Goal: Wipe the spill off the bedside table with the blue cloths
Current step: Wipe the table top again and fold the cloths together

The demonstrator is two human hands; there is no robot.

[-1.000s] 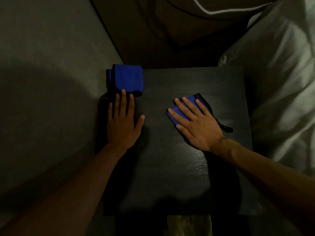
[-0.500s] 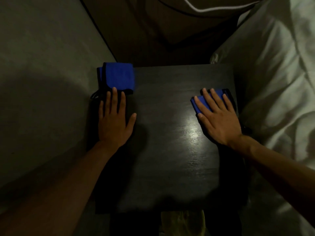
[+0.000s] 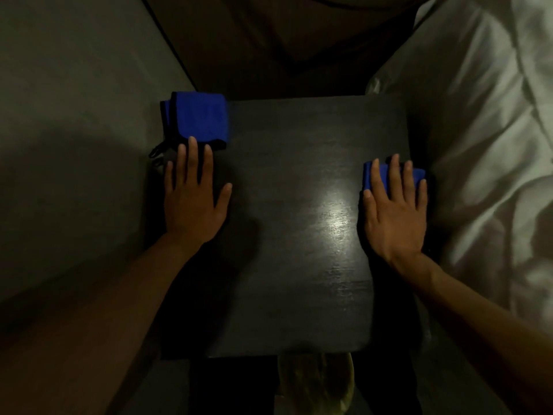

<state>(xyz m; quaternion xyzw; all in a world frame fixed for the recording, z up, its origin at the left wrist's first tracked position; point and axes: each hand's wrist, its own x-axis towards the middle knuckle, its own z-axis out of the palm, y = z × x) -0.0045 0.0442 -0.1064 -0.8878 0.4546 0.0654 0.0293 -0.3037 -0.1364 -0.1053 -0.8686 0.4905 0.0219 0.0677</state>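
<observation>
The dark wooden bedside table fills the middle of the view. A folded blue cloth with black trim lies at its far left corner. My left hand lies flat on the table just in front of that cloth, fingertips touching its near edge. My right hand presses flat on a second blue cloth at the table's right edge; most of that cloth is hidden under the palm. A shiny patch glints on the wood left of my right hand.
A bed with white rumpled bedding runs along the table's right side. A grey wall borders the left. A dark headboard area lies behind the table. A pale object shows below the near edge.
My right hand has slid the small blue cloth from the table's middle to its right edge. My left hand has stayed flat by the folded cloth.
</observation>
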